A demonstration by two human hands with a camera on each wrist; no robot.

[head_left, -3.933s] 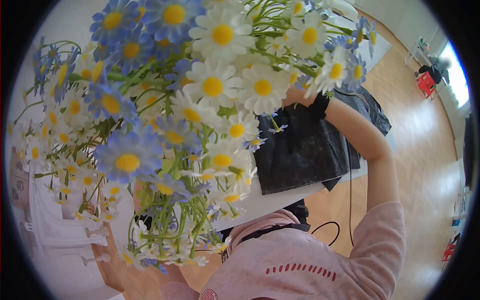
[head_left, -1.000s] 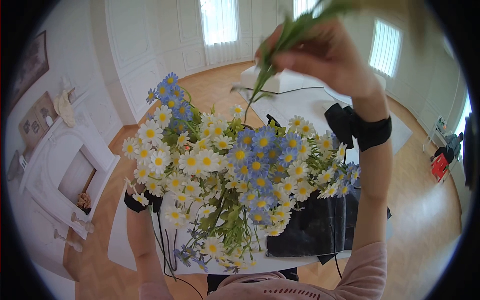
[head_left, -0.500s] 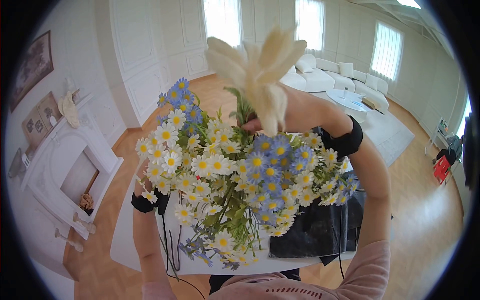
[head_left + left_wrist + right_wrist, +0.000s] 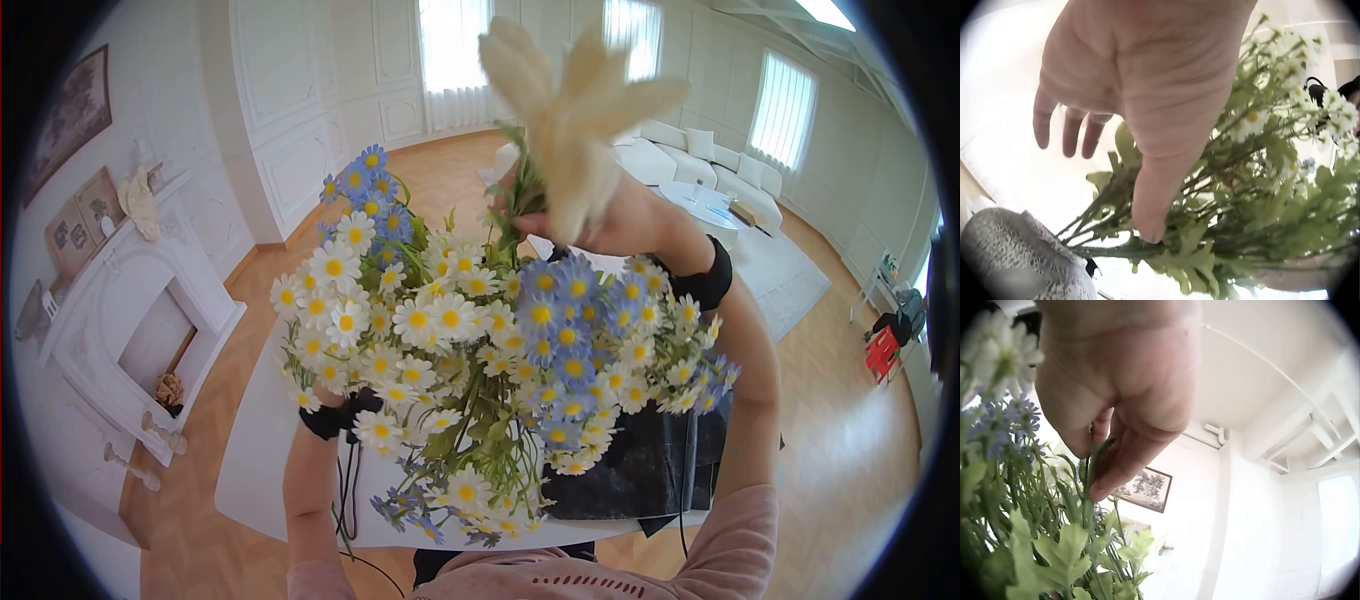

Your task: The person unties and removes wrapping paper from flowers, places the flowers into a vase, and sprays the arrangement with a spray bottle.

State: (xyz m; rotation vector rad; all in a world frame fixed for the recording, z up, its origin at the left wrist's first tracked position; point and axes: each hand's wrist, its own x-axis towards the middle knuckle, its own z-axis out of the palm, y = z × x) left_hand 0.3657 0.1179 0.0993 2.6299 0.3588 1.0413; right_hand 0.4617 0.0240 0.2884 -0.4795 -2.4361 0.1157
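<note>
At the back of a big bunch of white and blue daisies (image 4: 440, 318), my right hand (image 4: 610, 215) pinches the green stem (image 4: 1088, 481) of a large cream flower (image 4: 570, 110). The flower's blurred petals rise above the hand and cover part of it. In the right wrist view, thumb and fingers close on the stem among the leaves. My left hand (image 4: 1147, 75) is beside the leafy stems (image 4: 1210, 206), thumb lying over them, other fingers extended and apart. A grey textured vase (image 4: 1022, 256) is at the stems' ends. In the head view daisies hide the left hand.
The bunch stands over a white table (image 4: 260, 460). A black sheet (image 4: 630, 470) lies at its right, with a cable running over it. On the left is a white fireplace (image 4: 130, 300); a white sofa (image 4: 690, 160) and round table (image 4: 700, 205) are behind.
The daisies, close to the camera at first, now stand lower and farther off. My right hand came down from above with the flower to the bunch's back, then shifted slightly up and right.
</note>
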